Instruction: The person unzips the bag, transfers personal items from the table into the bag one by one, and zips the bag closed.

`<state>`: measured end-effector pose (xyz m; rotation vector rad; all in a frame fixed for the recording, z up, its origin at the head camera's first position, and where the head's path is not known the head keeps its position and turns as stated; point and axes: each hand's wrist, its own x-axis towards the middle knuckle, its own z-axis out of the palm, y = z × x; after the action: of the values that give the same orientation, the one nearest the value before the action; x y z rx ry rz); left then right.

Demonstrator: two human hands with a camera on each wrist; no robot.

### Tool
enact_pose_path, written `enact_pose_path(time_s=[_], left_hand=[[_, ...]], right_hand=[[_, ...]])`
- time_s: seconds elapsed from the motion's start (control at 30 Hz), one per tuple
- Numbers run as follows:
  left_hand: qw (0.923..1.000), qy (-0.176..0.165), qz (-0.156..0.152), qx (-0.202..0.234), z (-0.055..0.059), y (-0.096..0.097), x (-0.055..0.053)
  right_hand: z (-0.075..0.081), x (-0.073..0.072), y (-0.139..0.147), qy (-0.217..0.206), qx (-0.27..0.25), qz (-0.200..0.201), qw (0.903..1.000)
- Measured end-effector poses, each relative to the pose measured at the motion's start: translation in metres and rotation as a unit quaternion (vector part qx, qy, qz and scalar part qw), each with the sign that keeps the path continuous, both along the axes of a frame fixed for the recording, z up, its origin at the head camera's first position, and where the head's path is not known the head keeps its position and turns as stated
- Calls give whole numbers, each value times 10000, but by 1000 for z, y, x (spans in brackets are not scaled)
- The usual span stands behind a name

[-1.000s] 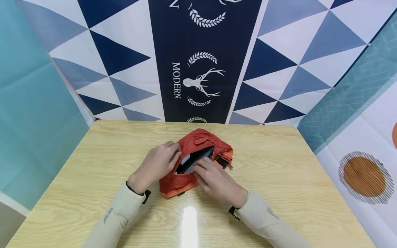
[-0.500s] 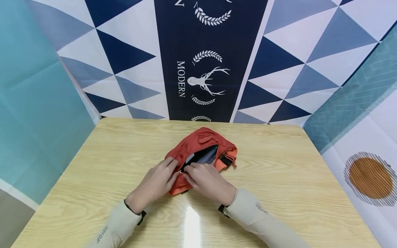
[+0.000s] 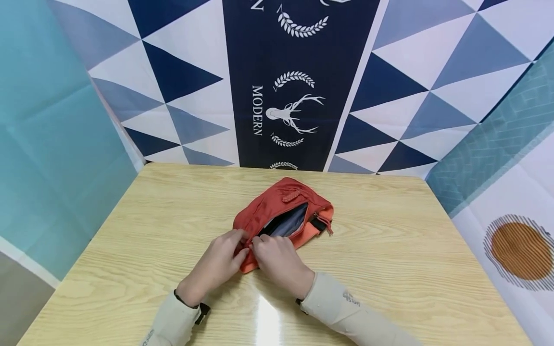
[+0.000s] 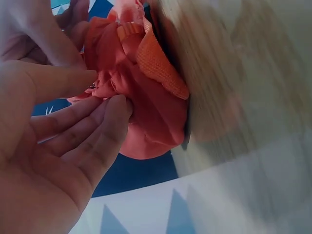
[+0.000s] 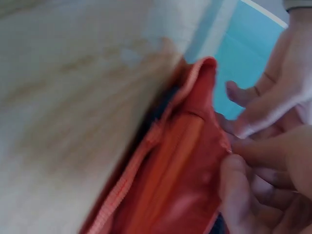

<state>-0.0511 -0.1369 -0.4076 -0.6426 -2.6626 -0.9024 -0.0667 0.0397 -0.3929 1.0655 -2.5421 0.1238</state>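
A red waist bag [image 3: 268, 206] with orange trim lies on the table, its zipped mouth gaping to show a dark blue-grey lining [image 3: 287, 223]. At the bag's near left end, my left hand [image 3: 220, 254] grips the fabric between thumb and fingers. My right hand [image 3: 279, 257] pinches the zipper edge at the left end of the mouth, right beside the left fingertips. A small metal bit of zipper [image 4: 92, 86] shows by the left thumb in the left wrist view. In the right wrist view, the right hand's fingertips [image 5: 234, 168] press together at the bag's edge; the zipper pull is hidden.
The wood-grain table [image 3: 389, 250] stretches out around the bag. A black buckle [image 3: 319, 223] and strap end stick out at the bag's right. Behind the table's far edge hangs a patterned cloth [image 3: 277, 96], with teal cloth [image 3: 65, 144] at the left.
My right hand has come out of the bag's mouth and moved left to its zipper end. My left hand has slid down from the upper edge to the same end. The mouth looks narrower.
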Motion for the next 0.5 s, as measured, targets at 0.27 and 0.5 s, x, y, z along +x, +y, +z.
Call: enact_pose_path(time_s=[0.27,0.5], left_hand=[[9998,70,99,164,-7,3,-1],[9993,284,150,-175,-10,2,-4]], right_hand=[[-12,-3,-2,219,-926,215,9952],[-13,-10,0,-124,-1599,585,9853]])
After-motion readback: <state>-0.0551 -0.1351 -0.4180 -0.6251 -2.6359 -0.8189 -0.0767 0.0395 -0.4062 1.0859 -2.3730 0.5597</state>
